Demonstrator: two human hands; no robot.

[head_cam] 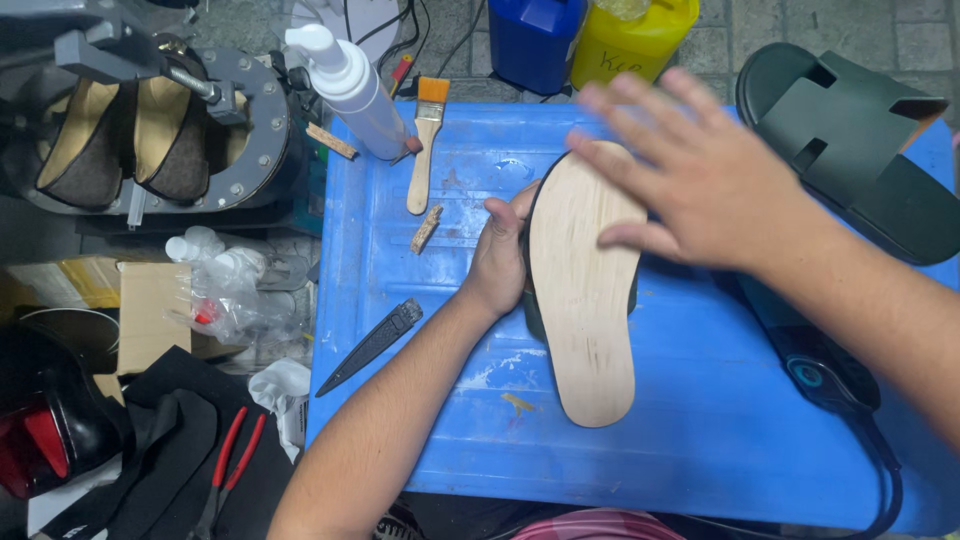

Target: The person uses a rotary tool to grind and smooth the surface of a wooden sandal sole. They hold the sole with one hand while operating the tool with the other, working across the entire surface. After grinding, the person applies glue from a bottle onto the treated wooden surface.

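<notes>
Right hand (700, 175) is closest to the lens, kinda blurry, fingers (640, 125) spread wide and flat, hovering over or pressing on the toe end of the sole; can't tell if the palm really touches. It isn't wrapped around anything.

Left hand (497, 255) has its fingers curled around the left edge of that same sole, gripping it near the top with the thumb up by the rim.

So the sole (585, 290) is a pale, wood-coloured sole shape with a dark edge showing underneath, lying toe-away on the blue tabletop (440, 430), roughly in the middle.

Going outward: a dark file-looking tool (372, 346) lies left of the left forearm, and a small wood scrap (427, 228) sits just beside the wrist. A paintbrush (426, 140) with orange bristles lies further up, next to a white pump bottle (352, 85). A dark green sandal (855, 140) sits at the far right corner, well apart from the sole. A black corded gadget (815, 365) lies under the right forearm.

Off the tabletop on the left, red-handled pliers (230, 465) lie on black cloth, and a round metal press (150, 125) holds two shoes. Blue and yellow jugs (590, 40) stand at the back.
</notes>
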